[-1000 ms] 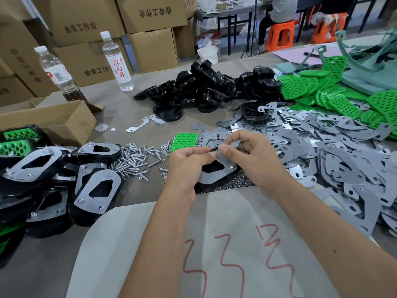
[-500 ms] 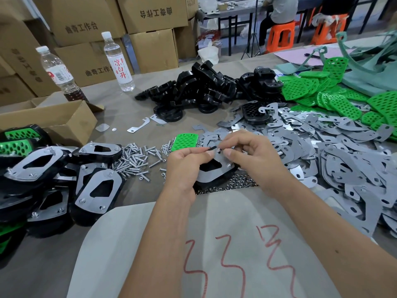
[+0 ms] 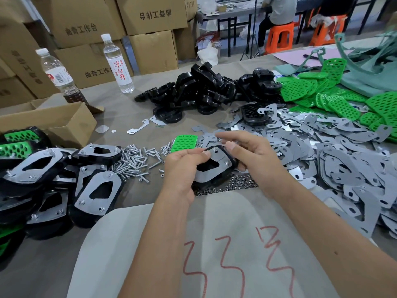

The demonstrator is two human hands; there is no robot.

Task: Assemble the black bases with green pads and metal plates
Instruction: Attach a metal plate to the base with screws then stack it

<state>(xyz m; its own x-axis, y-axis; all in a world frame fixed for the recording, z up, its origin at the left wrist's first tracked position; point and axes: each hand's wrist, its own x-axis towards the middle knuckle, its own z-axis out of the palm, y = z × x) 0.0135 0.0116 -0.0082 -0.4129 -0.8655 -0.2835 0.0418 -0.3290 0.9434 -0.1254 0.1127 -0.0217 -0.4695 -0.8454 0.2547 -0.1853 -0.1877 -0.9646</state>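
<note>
Both hands are fastening one plated base.
Left hand (image 3: 182,166) is gripping the black base (image 3: 214,168) steady; right hand (image 3: 255,155) fingers, narrowly pinched, are working its twelve-o'clock screw (image 3: 215,149).

Both hands, left hand (image 3: 182,164) and right hand (image 3: 255,155), are gripping a black base (image 3: 231,157) topped with a metal plate (image 3: 214,166) above the surface (image 3: 129,117).

Stacked cardboard boxes (image 3: 90,39) behind; orange stools (image 3: 279,37) beside a far table (image 3: 236,11).
</note>
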